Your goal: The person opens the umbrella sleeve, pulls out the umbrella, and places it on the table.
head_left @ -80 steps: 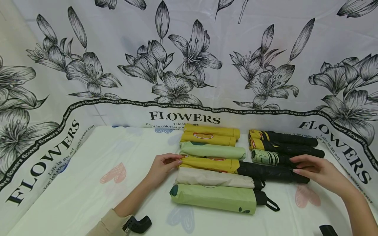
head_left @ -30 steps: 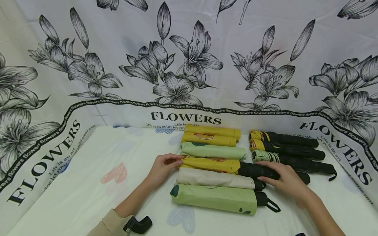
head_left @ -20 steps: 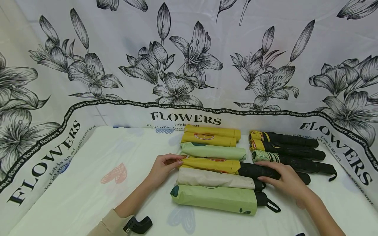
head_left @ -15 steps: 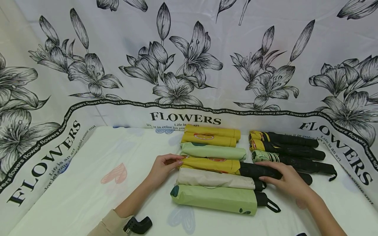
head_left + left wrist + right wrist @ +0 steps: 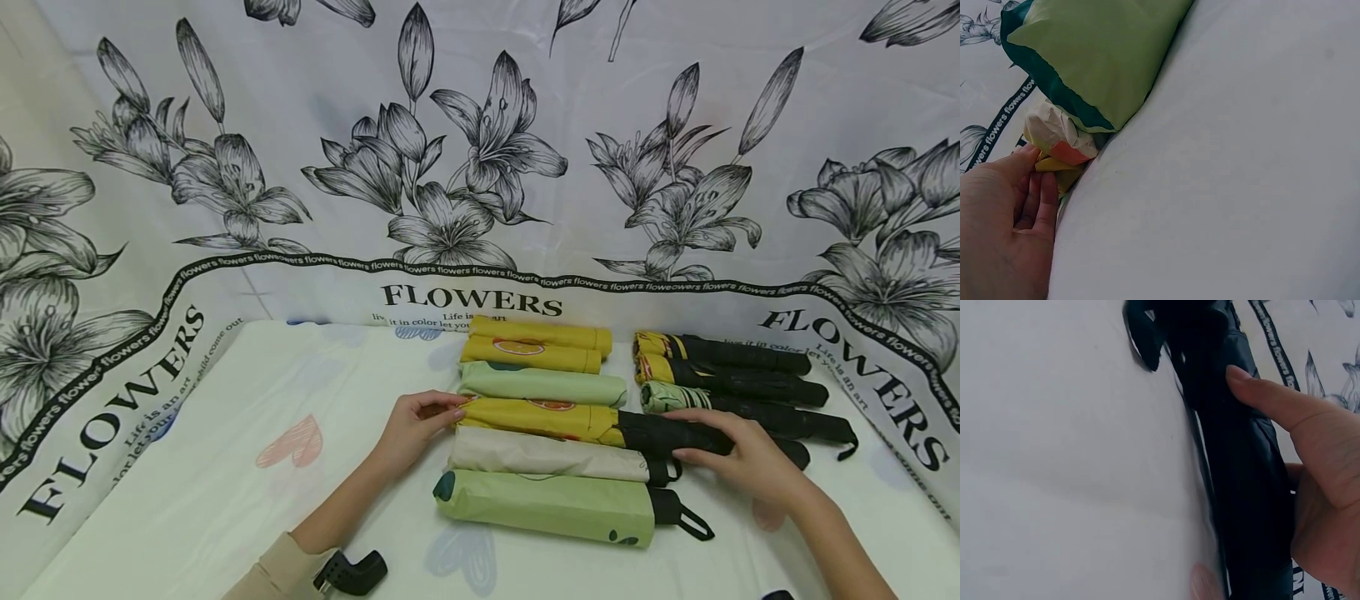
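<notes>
In the head view, the black umbrella [image 5: 660, 433], partly inside its yellow sleeve [image 5: 540, 418], lies between a pale green roll [image 5: 543, 387] and a cream roll [image 5: 547, 452]. Its long axis runs crosswise, black end pointing right and slightly nearer the person. The right grip [image 5: 750, 458] holds it — a pull there could drag the sleeve along.

Left wrist: the left grip [image 5: 1013, 206] pinches only the sleeve's end, so it might slip.

Right wrist: thumb on black fabric, other fingers mostly hidden — squeezing could bunch folds.
</notes>
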Demonstrator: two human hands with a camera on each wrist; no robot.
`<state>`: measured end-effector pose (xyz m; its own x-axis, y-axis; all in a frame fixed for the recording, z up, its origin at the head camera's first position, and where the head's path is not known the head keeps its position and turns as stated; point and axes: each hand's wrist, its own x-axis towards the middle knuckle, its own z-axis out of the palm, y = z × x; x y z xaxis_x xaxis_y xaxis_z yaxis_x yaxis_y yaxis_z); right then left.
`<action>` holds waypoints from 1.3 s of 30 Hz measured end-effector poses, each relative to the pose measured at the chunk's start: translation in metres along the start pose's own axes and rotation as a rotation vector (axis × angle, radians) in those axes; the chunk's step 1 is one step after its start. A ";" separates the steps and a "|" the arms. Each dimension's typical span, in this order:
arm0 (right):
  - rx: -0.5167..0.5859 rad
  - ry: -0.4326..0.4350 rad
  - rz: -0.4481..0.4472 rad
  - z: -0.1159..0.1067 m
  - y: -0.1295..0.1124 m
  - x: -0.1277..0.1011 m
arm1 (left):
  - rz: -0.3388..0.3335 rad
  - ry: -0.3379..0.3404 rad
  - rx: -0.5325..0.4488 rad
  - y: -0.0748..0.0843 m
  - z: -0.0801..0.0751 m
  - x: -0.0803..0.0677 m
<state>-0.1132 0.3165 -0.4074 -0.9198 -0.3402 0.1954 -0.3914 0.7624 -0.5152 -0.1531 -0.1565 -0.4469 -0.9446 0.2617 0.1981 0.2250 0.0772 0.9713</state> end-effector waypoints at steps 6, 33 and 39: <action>0.011 -0.003 0.039 -0.007 0.003 -0.004 | 0.003 0.004 0.004 0.000 0.000 0.000; -0.017 0.057 0.069 -0.030 0.019 -0.020 | 0.006 0.011 0.009 -0.001 0.001 0.001; -0.003 0.096 0.089 -0.035 0.026 -0.027 | 0.005 0.010 0.003 0.000 0.001 0.000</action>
<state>-0.0996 0.3641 -0.3969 -0.9491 -0.2170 0.2284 -0.3083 0.7890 -0.5314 -0.1533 -0.1556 -0.4473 -0.9460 0.2521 0.2040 0.2301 0.0788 0.9700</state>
